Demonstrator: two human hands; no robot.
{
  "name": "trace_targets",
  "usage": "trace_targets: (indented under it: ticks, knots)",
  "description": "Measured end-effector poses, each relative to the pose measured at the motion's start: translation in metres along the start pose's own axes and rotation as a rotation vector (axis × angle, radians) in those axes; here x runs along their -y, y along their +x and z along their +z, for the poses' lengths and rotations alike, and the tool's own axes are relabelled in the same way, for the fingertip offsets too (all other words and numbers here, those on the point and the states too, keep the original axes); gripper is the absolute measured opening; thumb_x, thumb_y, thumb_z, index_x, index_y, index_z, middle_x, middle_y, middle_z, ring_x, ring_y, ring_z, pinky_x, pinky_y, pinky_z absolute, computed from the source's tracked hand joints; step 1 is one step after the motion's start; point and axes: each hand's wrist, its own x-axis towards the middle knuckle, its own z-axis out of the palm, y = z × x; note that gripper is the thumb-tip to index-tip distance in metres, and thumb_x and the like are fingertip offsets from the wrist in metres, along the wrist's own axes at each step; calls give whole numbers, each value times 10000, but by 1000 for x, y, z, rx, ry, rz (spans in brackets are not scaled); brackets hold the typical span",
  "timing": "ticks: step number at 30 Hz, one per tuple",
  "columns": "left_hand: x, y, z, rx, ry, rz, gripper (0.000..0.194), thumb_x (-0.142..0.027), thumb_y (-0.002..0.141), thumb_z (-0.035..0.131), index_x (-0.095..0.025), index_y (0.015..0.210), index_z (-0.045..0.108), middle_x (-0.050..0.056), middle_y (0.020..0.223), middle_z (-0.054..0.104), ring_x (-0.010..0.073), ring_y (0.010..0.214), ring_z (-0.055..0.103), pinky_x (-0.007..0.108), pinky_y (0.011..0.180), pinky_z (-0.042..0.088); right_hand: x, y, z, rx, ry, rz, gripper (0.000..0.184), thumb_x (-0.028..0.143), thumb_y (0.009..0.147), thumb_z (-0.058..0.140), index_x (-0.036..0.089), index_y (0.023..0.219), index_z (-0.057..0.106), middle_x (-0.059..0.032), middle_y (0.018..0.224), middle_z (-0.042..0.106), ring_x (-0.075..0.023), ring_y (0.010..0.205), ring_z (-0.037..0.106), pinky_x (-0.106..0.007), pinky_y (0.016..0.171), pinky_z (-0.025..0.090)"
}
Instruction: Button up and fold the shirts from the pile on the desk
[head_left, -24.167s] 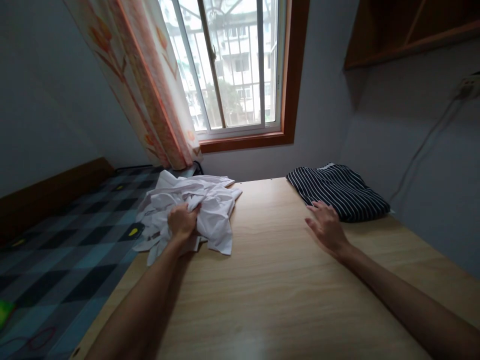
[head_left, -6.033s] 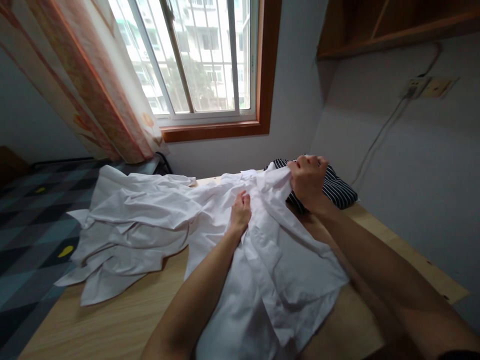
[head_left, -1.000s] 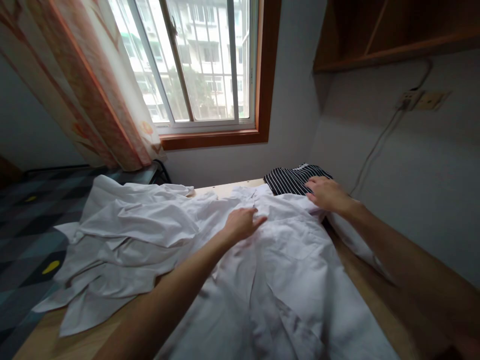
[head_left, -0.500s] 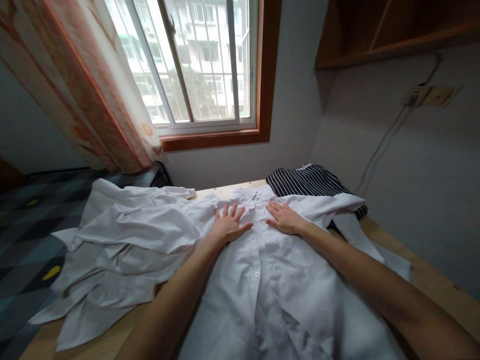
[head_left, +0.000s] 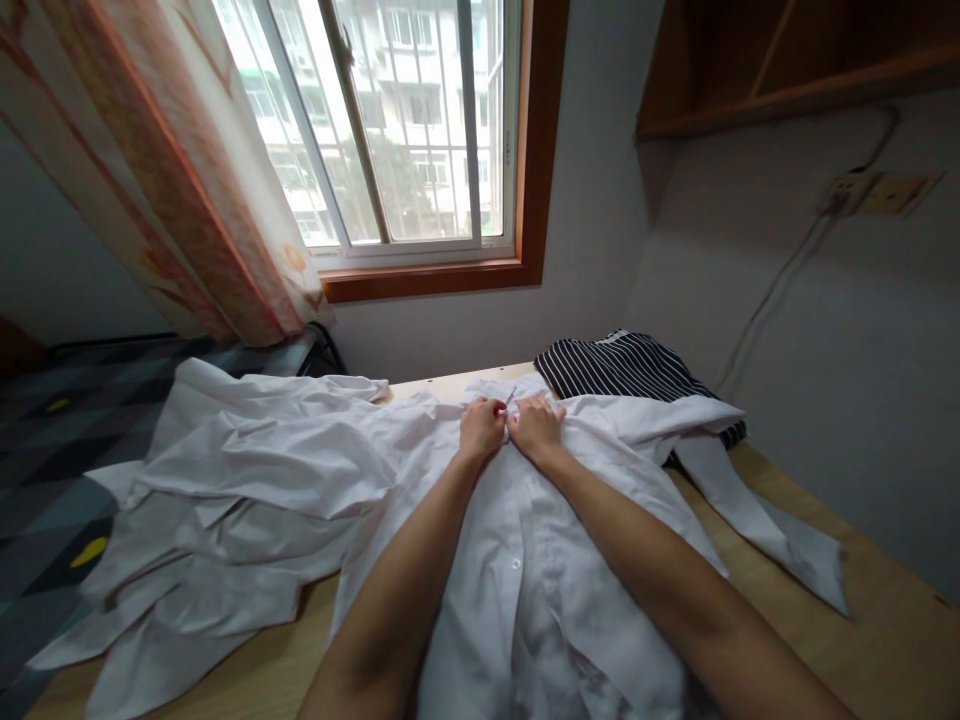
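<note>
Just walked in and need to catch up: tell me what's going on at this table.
A person has a white shirt spread front-up on the wooden table. The left hand and right hand pinch it together at the collar end. More crumpled white clothes lie to the left, and a folded striped garment sits at the far right.

Not much bare wooden table [head_left: 885, 640] left. Only open strip is at 4 o'clock, along the right edge, past the loose sleeve [head_left: 757, 515] of the white shirt [head_left: 525, 560]. A striped folded garment [head_left: 622, 368] blocks 1 o'clock, tucked under the shirt's shoulder. The crumpled pile of white shirts [head_left: 232, 480] fills 9 to 10 o'clock and hangs off the left edge. At 12 o'clock a thin bit of table shows before the wall. Both hands, left hand [head_left: 482, 425] and right hand [head_left: 534, 425], sit bunched together mid-shirt.
</note>
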Motion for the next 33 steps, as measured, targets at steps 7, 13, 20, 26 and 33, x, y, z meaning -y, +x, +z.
trace_targets:
  ticks: [7, 13, 20, 26, 33]
  knots:
    - [-8, 8, -7, 98, 39, -155, 207, -276, 821, 606, -219, 948, 759, 93, 1046, 711, 233, 1003, 641, 302, 848, 436, 1, 5, 0, -40, -116, -108, 231, 242, 910, 531, 119, 1019, 695, -161, 1062, 672, -285, 1001, 587, -409, 918, 368]
    - [-21, 20, -10, 170, 22, -273, 103, -251, 743, 665, -194, 767, 747, 102, 837, 742, 257, 905, 672, 322, 792, 440, -12, 16, 1, -59, 18, 13, 213, 166, 900, 502, 159, 962, 706, -130, 1029, 686, -268, 982, 602, -340, 806, 418]
    - [-15, -4, -7, 4, -15, -208, 153, -248, 857, 582, -189, 920, 708, 94, 991, 733, 208, 952, 655, 279, 811, 438, -22, 11, 2, -179, 577, -39, 167, 221, 859, 504, 183, 894, 663, -61, 904, 709, -211, 858, 633, -287, 791, 448]
    - [-8, -14, -2, -194, -220, -124, 93, -218, 852, 626, -176, 851, 709, 57, 871, 743, 165, 806, 663, 255, 777, 454, -28, 2, 7, -123, 749, -66, 209, 273, 801, 484, 185, 867, 661, -53, 865, 714, -218, 841, 647, -298, 789, 474]
    - [-7, -16, -3, -262, -332, -131, 76, -218, 827, 653, -185, 808, 718, 29, 832, 748, 158, 780, 673, 248, 781, 468, -27, 1, 4, -129, 758, -40, 230, 301, 810, 504, 187, 899, 682, -58, 917, 732, -218, 888, 661, -309, 840, 485]
